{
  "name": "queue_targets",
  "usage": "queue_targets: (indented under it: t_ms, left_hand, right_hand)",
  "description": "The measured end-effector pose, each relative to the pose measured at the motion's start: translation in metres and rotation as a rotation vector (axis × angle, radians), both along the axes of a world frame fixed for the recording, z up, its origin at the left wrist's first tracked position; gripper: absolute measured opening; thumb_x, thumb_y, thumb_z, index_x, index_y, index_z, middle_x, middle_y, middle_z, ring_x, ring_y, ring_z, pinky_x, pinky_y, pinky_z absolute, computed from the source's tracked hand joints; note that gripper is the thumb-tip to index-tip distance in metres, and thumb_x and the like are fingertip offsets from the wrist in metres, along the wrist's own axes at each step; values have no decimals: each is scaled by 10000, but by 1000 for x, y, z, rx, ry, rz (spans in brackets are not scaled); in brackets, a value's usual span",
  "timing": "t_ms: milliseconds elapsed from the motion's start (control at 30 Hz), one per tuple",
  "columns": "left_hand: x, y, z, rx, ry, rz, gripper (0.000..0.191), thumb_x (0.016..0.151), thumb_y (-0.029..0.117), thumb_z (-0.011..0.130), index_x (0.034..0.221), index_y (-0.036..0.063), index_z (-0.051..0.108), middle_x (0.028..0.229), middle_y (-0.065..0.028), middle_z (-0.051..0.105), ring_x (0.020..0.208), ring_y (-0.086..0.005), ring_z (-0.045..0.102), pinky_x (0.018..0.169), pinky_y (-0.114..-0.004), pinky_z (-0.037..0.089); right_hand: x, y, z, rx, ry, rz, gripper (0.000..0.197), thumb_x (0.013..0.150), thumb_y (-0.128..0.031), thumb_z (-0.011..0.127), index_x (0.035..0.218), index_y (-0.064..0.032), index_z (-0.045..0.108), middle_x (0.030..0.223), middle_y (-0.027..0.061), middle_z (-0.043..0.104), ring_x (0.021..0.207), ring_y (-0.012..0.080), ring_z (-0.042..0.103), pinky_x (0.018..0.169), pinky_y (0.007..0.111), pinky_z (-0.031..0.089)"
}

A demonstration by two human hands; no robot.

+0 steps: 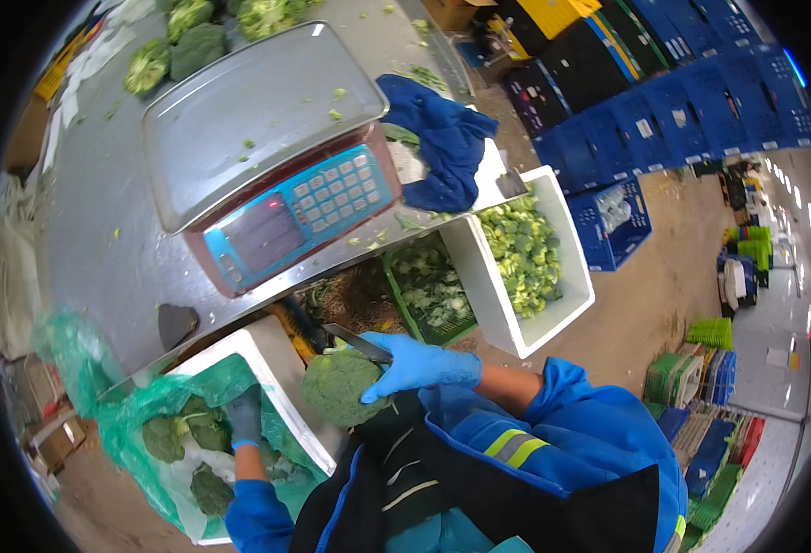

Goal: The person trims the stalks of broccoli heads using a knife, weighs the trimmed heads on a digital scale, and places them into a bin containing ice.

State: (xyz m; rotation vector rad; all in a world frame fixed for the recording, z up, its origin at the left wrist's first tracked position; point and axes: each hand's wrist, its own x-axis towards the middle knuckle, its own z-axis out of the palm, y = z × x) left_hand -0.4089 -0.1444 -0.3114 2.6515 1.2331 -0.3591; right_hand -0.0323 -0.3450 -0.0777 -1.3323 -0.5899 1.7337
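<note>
My right hand (pixel 423 366), in a blue glove, holds a knife (pixel 360 343) with its blade pointing up and left. The same hand also has hold of a large green broccoli head (pixel 342 387), its thumb lying across the florets. My left hand (pixel 245 415), in a dark glove with a blue cuff, reaches into a white foam box lined with a green plastic bag (pixel 129 442). Near it lie several broccoli heads (pixel 210 489). Its fingers are partly hidden, and whether they hold anything cannot be told.
A digital scale (pixel 302 214) with a steel pan stands on the metal table (pixel 101 256), near more broccoli (pixel 198 50) and a blue cloth (pixel 440 145). Right of the table's edge are a white foam box (pixel 564 228) of cut florets and a green crate (pixel 405 304) of trimmings. Blue crates (pixel 620 138) stand beyond.
</note>
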Motion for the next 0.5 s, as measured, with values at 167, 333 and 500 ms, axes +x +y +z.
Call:
queue_targets:
  t_ms: [167, 333, 500]
  left_hand:
    - [28, -11, 43, -79, 435, 348, 502, 803, 376, 632, 1169, 33, 615, 1205, -165, 616, 1112, -320, 572, 980, -415, 420]
    - [16, -11, -15, 176, -55, 24, 348, 799, 303, 616, 1058, 77, 668, 1104, -165, 653, 1033, -359, 599, 903, -400, 461]
    - [12, -37, -20, 121, 46, 762, 361, 761, 193, 634, 1117, 133, 651, 1173, -174, 600, 1032, -413, 568, 822, -441, 495]
  right_hand:
    - [0, 1, 3, -63, -173, 19, 831, 666, -172, 876, 1351, 7, 441, 1260, 119, 574, 1163, 208, 551, 1009, 353, 443]
    - [-7, 7, 0, -121, -66, 29, 865, 645, -153, 892, 1364, 3, 436, 1270, 139, 568, 1163, 205, 556, 994, 355, 448]
    - [-6, 7, -23, -113, -265, 112, 880, 657, -166, 886, 1387, -3, 421, 1262, 143, 572, 1149, 209, 562, 994, 355, 444]
